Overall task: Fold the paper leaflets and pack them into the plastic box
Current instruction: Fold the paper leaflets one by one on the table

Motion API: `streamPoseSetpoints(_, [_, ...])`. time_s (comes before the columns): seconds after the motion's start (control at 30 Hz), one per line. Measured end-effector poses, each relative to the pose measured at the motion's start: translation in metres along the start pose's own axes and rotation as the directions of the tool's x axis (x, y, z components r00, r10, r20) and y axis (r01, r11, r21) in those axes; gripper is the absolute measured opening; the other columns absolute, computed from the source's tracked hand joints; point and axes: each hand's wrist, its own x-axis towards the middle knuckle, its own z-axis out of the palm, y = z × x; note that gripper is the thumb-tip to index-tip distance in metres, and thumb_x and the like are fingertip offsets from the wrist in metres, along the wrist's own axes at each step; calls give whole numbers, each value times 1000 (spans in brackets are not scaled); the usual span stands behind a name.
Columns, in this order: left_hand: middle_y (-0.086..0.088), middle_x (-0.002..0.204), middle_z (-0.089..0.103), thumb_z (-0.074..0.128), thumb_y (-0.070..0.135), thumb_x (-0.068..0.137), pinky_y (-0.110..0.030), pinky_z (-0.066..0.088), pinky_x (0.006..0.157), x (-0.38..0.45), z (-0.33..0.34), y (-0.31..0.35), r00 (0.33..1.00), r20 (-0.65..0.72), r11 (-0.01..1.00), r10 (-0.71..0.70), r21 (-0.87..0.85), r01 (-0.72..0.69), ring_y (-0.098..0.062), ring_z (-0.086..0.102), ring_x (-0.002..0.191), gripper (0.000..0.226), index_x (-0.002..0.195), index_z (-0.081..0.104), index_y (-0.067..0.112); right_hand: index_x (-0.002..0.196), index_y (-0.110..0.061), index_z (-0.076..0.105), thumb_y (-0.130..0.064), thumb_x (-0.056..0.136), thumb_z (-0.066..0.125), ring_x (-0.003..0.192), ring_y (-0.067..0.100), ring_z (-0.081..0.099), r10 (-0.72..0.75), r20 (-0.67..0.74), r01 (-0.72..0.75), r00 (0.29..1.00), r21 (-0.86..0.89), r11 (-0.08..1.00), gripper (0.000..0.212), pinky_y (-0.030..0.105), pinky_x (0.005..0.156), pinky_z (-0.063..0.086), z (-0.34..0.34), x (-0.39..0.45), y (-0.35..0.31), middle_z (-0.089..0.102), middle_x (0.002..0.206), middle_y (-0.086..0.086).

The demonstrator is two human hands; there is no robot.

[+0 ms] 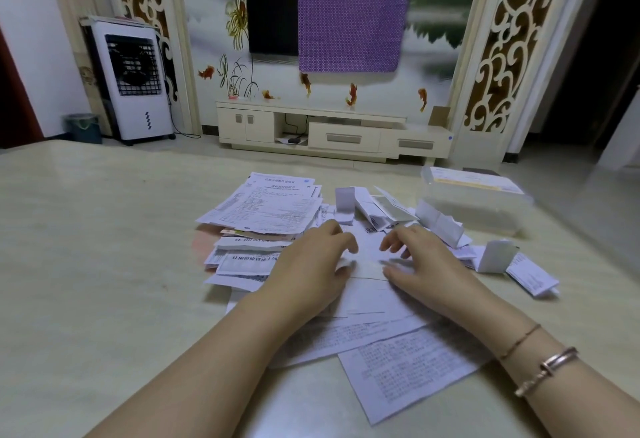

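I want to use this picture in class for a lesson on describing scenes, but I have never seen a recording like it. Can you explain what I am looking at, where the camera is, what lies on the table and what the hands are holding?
There is no machine here. A person wears a wide-angle camera on the head, looking forward and down, so the two forearms come in from the bottom edge.

On the pale table lies a stack of unfolded printed leaflets to the left, a few folded leaflets behind the hands, and more flat sheets near the person. A clear plastic box stands at the far right, with some paper already inside.

The left hand and right hand both rest on one white sheet between them, fingers curled at its edges, apparently mid-fold. The picture is blurred there, so the exact grip is unclear.
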Motion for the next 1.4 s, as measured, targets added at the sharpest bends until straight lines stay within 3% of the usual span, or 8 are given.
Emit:
streamPoseSetpoints(0.17, [9,106,55,60,42,90,-30,41,76,1,1,-1,999,48,1000,13,27,-14,-14,51,99,21,104,67,28,101,-36,59,-35,84,64,103,2,48,-128,124,128,984,8,992,18,27,91,42,-7,-7,-4,56,104,-16])
streamPoseSetpoints(0.47, [11,92,48,54,34,93,-30,41,68,0,-2,1,996,-78,999,-33,-13,32,-13,51,85,12,100,62,28,98,-31,62,-22,85,53,93,6,55,-216,52,222,975,-156,963,17,30,83,45,-9,-7,-8,64,95,-16])
streamPoseSetpoints(0.6, [12,74,50,56,31,91,-30,41,65,0,-3,2,988,-132,995,-83,-59,76,-11,53,81,12,100,63,29,83,-30,62,-22,84,54,84,-1,52,-124,26,122,992,71,990,11,22,72,44,-8,-7,-13,63,84,-18])
streamPoseSetpoints(0.77, [10,86,67,58,20,91,-25,52,72,0,-4,9,990,-47,893,-134,-438,100,-6,65,79,14,101,67,23,83,-29,67,-15,83,61,75,3,59,-84,16,75,996,296,952,15,23,67,46,-3,-1,-11,68,81,-14])
streamPoseSetpoints(0.93, [5,91,67,62,10,87,-20,51,55,0,-7,16,988,-9,800,-156,-587,121,-11,67,75,21,101,63,24,86,-22,57,-6,78,69,68,16,56,53,-43,-22,998,543,840,22,46,70,51,0,1,-14,68,81,-1])
streamPoseSetpoints(1.1, [1,86,66,60,2,83,-38,56,66,2,-11,15,978,-26,758,-206,-637,142,-19,67,75,23,95,59,22,98,-24,50,-11,81,71,77,7,58,110,-85,-45,990,554,831,30,23,66,46,-2,1,-12,60,101,-8])
streamPoseSetpoints(1.27, [4,88,68,65,14,87,-32,53,68,3,-17,11,976,-65,755,-206,-645,116,-15,66,76,16,99,58,22,88,-15,63,0,81,68,68,5,59,117,-176,7,977,579,815,17,16,64,41,-4,5,-14,68,75,-7])
streamPoseSetpoints(1.4, [7,116,61,59,23,91,-32,46,90,7,-28,-20,942,-226,927,-248,-338,163,-13,55,109,26,117,56,22,78,-22,64,-4,80,67,69,6,60,166,-392,30,905,446,895,18,9,58,39,-11,14,-16,68,79,-9])
